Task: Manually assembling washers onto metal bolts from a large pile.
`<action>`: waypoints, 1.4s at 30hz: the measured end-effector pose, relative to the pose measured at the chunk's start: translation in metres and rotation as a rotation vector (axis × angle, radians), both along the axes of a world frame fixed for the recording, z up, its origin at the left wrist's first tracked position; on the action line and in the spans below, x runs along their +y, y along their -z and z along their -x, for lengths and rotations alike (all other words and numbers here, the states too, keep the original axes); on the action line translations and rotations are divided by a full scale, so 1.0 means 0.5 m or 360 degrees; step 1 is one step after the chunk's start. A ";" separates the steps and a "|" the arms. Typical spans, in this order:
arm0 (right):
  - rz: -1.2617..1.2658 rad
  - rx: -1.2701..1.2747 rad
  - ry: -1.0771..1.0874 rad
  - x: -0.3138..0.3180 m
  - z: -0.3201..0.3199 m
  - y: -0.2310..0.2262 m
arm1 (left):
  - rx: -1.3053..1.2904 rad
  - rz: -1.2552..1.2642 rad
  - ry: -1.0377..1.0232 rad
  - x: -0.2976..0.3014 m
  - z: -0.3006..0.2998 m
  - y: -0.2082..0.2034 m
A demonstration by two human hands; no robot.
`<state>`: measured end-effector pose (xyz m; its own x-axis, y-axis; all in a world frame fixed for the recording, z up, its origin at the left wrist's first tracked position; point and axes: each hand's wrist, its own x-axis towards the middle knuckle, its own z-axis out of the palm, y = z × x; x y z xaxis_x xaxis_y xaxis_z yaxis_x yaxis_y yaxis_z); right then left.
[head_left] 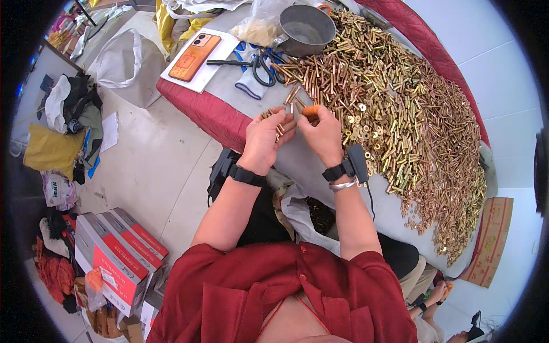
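My left hand (264, 140) is closed round several short, brass-coloured metal rods that look like bolts. Close by on its right, my right hand (321, 134) has its thumb and forefinger pinched together, with orange covers on the fingertips. A slim metal piece (294, 108) stands out between the two hands; which hand grips it, and what the right fingertips hold, I cannot make out. Just beyond lies a broad heap of brass-coloured metal rods (394, 97). Loose washers (359, 132) lie to the right of my right hand.
A grey metal pot (307, 28), black-handled scissors (264, 71), a glove (251, 86) and an orange phone (194, 57) on a white board lie at the back. A white sack (128, 68) and red-and-grey boxes (117, 251) stand left. Another person's hand (439, 292) shows lower right.
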<state>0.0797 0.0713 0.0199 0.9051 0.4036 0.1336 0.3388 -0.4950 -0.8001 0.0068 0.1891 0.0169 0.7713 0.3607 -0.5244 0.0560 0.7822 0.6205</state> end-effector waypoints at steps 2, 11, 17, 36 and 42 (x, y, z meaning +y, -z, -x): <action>-0.0010 0.0074 -0.0102 0.008 0.016 -0.013 | -0.0216 0.0134 0.0086 0.002 -0.001 0.024; -0.0757 0.0790 -0.0114 -0.029 0.007 -0.024 | -0.0044 0.0168 0.0132 -0.009 -0.007 0.005; -0.0934 0.0422 0.0075 -0.032 0.005 -0.025 | 0.0048 0.0113 0.0128 -0.018 -0.006 -0.014; 0.0464 -0.0708 -0.0009 0.025 -0.050 0.004 | -0.0030 0.0162 0.0011 0.003 -0.001 -0.007; -0.0365 0.0501 -0.0261 0.031 -0.027 -0.066 | -0.0232 0.0351 -0.0040 0.004 0.001 -0.012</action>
